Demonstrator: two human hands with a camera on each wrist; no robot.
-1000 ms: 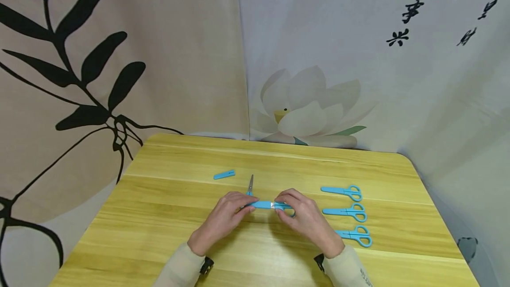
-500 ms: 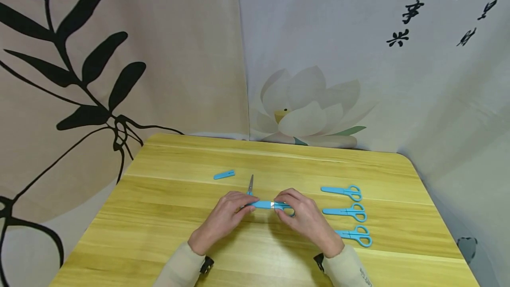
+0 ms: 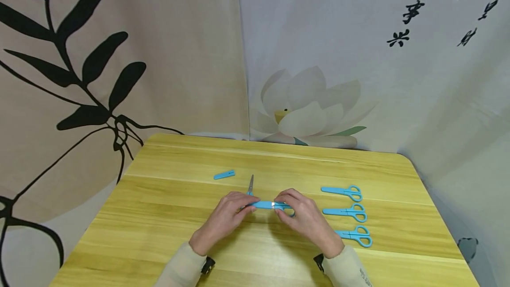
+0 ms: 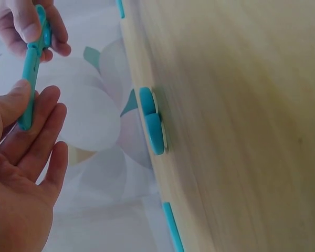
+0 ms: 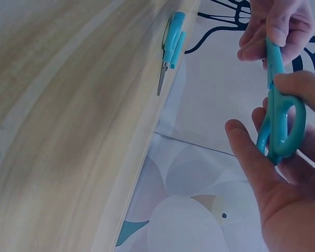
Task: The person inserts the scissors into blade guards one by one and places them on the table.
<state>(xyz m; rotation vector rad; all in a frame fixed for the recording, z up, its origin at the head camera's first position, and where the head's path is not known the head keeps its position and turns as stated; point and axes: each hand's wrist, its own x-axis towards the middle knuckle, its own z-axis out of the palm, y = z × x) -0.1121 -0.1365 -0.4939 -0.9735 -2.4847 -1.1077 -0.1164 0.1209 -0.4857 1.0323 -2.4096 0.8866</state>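
Low over the middle of the table, a pair of blue scissors point(image 5: 273, 123) is held between both hands, its blade in a blue sheath point(image 3: 263, 205). My left hand point(image 3: 225, 214) pinches the sheath near its tip, thumb against fingers. At the other end, my right hand point(image 3: 303, 216) holds the scissors by the finger loops. A thin bright strip shows between sheath and handle in the head view. Just beyond my left hand lies a second pair of scissors with a bare blade point(image 3: 251, 185); that hand hides its handle. Farther back rests a loose blue sheath point(image 3: 224, 175).
On the right of the wooden table point(image 3: 398, 180), three sheathed scissors lie in a column: the far pair point(image 3: 341, 191), the middle pair point(image 3: 345, 211) and the near pair point(image 3: 355, 234). My right hand partly covers the near one. A printed curtain point(image 3: 318, 56) hangs behind the table.
My left hand and the sheath have shifted very slightly to the right, and the bright strip beside the handle looks a little narrower. The right hand stays in place.
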